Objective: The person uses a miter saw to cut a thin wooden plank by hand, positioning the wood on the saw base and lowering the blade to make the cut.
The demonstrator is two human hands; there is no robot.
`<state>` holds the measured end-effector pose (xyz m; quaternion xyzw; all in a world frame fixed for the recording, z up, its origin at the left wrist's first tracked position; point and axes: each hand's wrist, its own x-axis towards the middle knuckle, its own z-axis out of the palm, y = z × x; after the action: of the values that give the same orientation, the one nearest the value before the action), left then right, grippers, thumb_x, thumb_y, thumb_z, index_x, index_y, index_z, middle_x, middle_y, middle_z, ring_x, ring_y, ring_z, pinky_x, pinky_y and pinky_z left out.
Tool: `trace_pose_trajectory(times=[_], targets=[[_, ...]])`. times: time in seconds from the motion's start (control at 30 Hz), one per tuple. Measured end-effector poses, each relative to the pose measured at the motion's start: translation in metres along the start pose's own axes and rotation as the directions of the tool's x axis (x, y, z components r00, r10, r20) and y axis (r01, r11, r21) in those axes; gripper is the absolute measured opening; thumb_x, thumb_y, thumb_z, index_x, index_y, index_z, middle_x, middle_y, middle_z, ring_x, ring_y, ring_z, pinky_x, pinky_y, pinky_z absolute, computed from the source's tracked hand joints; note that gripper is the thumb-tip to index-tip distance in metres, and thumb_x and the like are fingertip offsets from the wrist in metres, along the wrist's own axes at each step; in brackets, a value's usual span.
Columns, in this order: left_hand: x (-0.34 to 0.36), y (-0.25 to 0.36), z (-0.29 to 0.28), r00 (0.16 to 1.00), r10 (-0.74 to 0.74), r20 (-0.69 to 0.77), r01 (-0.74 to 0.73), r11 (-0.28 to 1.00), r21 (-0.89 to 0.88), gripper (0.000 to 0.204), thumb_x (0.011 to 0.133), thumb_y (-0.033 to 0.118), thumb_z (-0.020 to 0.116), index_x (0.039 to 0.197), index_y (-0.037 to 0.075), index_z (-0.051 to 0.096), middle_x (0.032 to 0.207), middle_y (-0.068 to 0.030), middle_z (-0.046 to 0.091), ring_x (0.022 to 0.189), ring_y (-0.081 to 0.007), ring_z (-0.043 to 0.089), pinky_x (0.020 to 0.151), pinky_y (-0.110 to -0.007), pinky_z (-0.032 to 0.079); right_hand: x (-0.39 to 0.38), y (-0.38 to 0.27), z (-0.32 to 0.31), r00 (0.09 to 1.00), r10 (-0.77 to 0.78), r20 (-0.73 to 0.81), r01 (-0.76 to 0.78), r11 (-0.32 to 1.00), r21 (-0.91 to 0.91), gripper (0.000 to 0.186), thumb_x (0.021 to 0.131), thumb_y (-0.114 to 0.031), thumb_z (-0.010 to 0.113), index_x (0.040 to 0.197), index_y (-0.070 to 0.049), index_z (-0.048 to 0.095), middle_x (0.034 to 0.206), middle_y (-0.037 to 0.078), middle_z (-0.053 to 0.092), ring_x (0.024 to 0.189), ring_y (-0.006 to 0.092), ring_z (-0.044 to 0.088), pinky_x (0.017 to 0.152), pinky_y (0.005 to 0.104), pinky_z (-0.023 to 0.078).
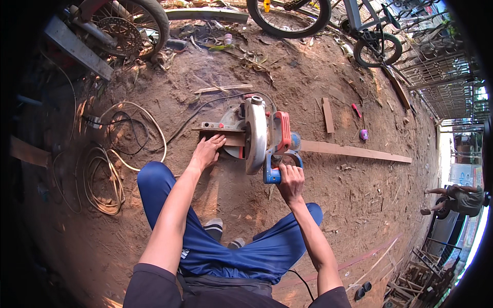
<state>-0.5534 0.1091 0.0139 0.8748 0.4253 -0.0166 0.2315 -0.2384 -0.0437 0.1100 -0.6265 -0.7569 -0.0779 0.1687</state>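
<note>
A miter saw (255, 136) with a silver blade guard, red motor housing and blue handle stands on the dirt in front of my crossed legs. My right hand (291, 182) is closed around that handle. A long wooden board (354, 152) lies across the saw's base and stretches far to the right. My left hand (208, 149) rests with fingers pressed on the board's left part (233, 139), at the fence (221, 127). The blade is mostly hidden by its guard.
Coiled cables (105, 182) lie left, loose wood strips (327, 115), a small purple object (363, 134) and a red tool (356, 110) right. Two bicycles (377, 51) (131, 38) stand beyond. At far right are a metal fence (436, 82) and another person (459, 200).
</note>
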Motion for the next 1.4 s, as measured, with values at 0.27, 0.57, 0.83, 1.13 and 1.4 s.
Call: trace_pose_trajectory(times=[0.27, 0.57, 0.83, 1.13, 1.4], targets=[[0.002, -0.001, 0.001, 0.999, 0.000, 0.034, -0.003, 0.996, 0.084, 0.070, 0.087, 0.016, 0.066, 0.155, 0.017, 0.048, 0.165, 0.0007, 0.042, 0.153, -0.0196, 0.038, 0.123, -0.059, 0.033, 0.001, -0.002, -0.001, 1.000, -0.004, -0.010, 0.004, 1.000, 0.013, 0.020, 0.087, -0.009, 0.064, 0.107, -0.008, 0.067, 0.079, 0.005, 0.058, 0.074, 0.0226, 0.060, 0.073, 0.0376, 0.048], [0.002, 0.004, -0.008, 0.999, -0.015, 0.032, 0.016, 0.999, -0.028, 0.069, 0.086, 0.008, 0.064, 0.153, 0.015, 0.052, 0.163, -0.0026, 0.045, 0.153, -0.0227, 0.038, 0.125, -0.059, 0.029, 0.002, -0.001, -0.002, 1.000, -0.007, -0.007, 0.007, 1.000, 0.020, 0.022, 0.085, -0.009, 0.066, 0.107, -0.007, 0.067, 0.080, 0.006, 0.059, 0.075, 0.0233, 0.060, 0.074, 0.0380, 0.048], [0.000, 0.005, -0.008, 0.999, -0.020, 0.026, 0.021, 0.999, -0.032, 0.070, 0.085, 0.009, 0.065, 0.154, 0.015, 0.050, 0.163, -0.0031, 0.045, 0.153, -0.0230, 0.038, 0.124, -0.056, 0.031, 0.000, -0.001, 0.000, 1.000, -0.003, -0.009, 0.003, 1.000, 0.021, 0.021, 0.085, -0.009, 0.066, 0.106, -0.008, 0.067, 0.080, 0.006, 0.058, 0.075, 0.0233, 0.059, 0.075, 0.0376, 0.048], [0.003, 0.000, 0.000, 1.000, 0.002, 0.010, -0.002, 1.000, 0.026, 0.070, 0.085, 0.012, 0.069, 0.153, 0.015, 0.051, 0.163, -0.0018, 0.045, 0.152, -0.0214, 0.039, 0.121, -0.056, 0.038, -0.001, 0.000, 0.001, 1.000, 0.002, 0.008, -0.002, 1.000, 0.011, 0.021, 0.086, -0.009, 0.065, 0.107, -0.008, 0.066, 0.081, 0.006, 0.059, 0.076, 0.0229, 0.060, 0.075, 0.0373, 0.048], [0.004, -0.002, 0.005, 1.000, 0.006, 0.005, -0.006, 0.999, 0.038, 0.070, 0.085, 0.012, 0.069, 0.153, 0.016, 0.051, 0.163, -0.0017, 0.045, 0.152, -0.0212, 0.040, 0.121, -0.056, 0.037, -0.001, 0.000, 0.001, 1.000, 0.001, 0.017, -0.001, 1.000, 0.005, 0.020, 0.086, -0.010, 0.065, 0.106, -0.008, 0.066, 0.080, 0.006, 0.058, 0.076, 0.0230, 0.060, 0.075, 0.0377, 0.047]])
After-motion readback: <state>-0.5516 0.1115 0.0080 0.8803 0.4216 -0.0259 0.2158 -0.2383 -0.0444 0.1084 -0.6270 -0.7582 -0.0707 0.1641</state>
